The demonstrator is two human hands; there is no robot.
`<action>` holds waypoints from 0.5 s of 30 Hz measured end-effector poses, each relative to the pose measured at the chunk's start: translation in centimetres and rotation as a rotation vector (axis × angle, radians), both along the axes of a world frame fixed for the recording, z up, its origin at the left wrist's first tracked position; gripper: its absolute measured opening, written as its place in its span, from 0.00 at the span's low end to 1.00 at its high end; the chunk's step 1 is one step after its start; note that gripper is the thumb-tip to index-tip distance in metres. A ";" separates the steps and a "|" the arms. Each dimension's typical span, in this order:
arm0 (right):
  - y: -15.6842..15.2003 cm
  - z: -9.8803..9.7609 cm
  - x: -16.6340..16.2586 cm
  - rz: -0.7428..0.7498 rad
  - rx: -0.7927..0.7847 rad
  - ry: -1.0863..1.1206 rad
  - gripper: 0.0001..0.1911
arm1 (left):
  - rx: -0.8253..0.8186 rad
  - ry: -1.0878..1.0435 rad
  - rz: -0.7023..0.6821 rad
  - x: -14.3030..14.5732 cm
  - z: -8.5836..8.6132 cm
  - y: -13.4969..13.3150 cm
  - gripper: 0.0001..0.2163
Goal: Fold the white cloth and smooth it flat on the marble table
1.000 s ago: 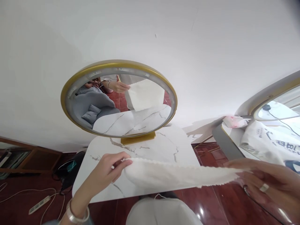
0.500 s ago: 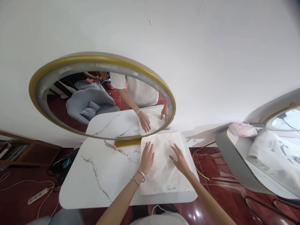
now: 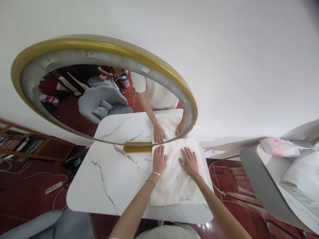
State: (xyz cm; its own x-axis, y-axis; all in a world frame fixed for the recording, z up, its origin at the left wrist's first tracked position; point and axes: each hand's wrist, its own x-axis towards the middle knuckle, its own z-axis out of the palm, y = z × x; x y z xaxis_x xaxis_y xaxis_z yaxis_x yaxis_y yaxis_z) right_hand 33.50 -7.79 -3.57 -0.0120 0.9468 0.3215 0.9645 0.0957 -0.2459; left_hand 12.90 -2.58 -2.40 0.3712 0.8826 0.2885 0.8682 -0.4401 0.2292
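A white cloth bag (image 3: 174, 189) with a zigzag lower edge and small print lies flat on the right part of the marble-patterned table (image 3: 99, 192). My left hand (image 3: 159, 160) rests on the bag's upper left, fingers stretched forward and palm down. On its wrist are two bracelets. My right hand (image 3: 189, 162), with a ring on one finger, lies on the upper right of the bag, its fingers spread. Neither hand grips anything. Whatever is inside the bag, if anything, is hidden.
A large gold-rimmed oval mirror (image 3: 134, 53) stands at the table's back on a gold base (image 3: 139, 149), reflecting a grey chair and another person's hands. To the right, a second table (image 3: 261, 179) carries a pink-and-white packet (image 3: 279, 147) and white fabric. A power strip (image 3: 54, 187) lies on the floor.
My view has turned slightly left. Both hands have pressed down flat, the left sliding towards the bag's top edge, the right with its fingers pointing more forward.
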 end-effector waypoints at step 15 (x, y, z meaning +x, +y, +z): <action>6.3 0.3 1.5 0.022 0.009 -0.010 0.27 | -0.131 -0.055 0.148 3.9 -0.6 6.8 0.20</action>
